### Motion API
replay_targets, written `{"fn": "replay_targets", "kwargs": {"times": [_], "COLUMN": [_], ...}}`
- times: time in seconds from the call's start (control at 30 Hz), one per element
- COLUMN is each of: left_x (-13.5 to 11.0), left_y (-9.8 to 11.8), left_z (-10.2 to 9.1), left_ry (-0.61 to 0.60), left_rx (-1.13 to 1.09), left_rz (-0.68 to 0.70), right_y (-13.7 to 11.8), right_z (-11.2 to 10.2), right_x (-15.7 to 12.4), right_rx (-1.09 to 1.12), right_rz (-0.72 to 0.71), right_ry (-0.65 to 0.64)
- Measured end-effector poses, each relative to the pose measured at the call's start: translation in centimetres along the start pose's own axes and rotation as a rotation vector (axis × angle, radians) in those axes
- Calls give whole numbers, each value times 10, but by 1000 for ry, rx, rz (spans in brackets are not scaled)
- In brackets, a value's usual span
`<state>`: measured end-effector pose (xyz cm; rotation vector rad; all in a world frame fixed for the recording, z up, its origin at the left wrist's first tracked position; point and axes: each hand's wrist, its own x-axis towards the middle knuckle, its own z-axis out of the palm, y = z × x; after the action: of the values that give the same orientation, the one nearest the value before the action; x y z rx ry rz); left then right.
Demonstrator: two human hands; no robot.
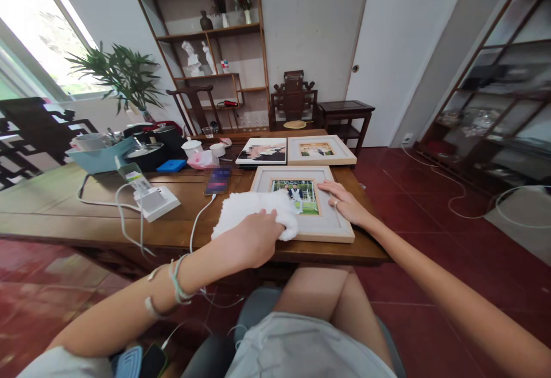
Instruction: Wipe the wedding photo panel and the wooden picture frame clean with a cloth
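A picture frame with a wide pale mat lies flat near the table's front edge, a small photo of people on grass at its centre. My left hand grips a fluffy white cloth, its fingers curled into the fabric. The cloth covers the frame's lower left part and a corner of the photo. On the frame's right side rests my right hand, fingers stretched out and lying flat, with a ring on one finger.
Behind lie another framed picture and a dark-and-white print. Left of the cloth are a charging phone, a white power strip with loose cables, a blue box, cups and a light-blue bin. The wooden table ends close in front.
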<state>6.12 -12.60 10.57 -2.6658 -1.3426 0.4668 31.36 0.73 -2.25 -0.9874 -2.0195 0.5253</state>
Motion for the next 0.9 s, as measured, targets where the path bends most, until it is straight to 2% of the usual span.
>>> {"fn": "replay_targets", "kwargs": {"times": [0.1, 0.3, 0.43, 0.53, 0.6, 0.7, 0.8, 0.9], "left_x": [11, 71, 101, 110, 108, 92, 61, 25], "left_y": [-7, -52, -81, -89, -86, -69, -42, -18], "left_z": [9, 38, 42, 42, 41, 35, 23, 7], "left_ry": [66, 210, 286, 277, 240, 165, 95, 16], "left_rx": [-26, 1, 10, 10, 8, 6, 10, -2], "left_rz": [-37, -111, -177, -183, -173, -161, -159, -96], "right_y": [0, -2, -2, -1, -1, 0, -1, -2], "right_z": [0, 1, 1, 1, 1, 2, 3, 3], "right_x": [0, -1, -1, -2, -2, -2, -2, -3], "right_rx": [-1, -19, -30, -34, -33, -26, -19, -13], "right_rz": [3, 6, 9, 12, 15, 19, 19, 20], "right_ry": [0, 3, 5, 4, 5, 9, 15, 20]}}
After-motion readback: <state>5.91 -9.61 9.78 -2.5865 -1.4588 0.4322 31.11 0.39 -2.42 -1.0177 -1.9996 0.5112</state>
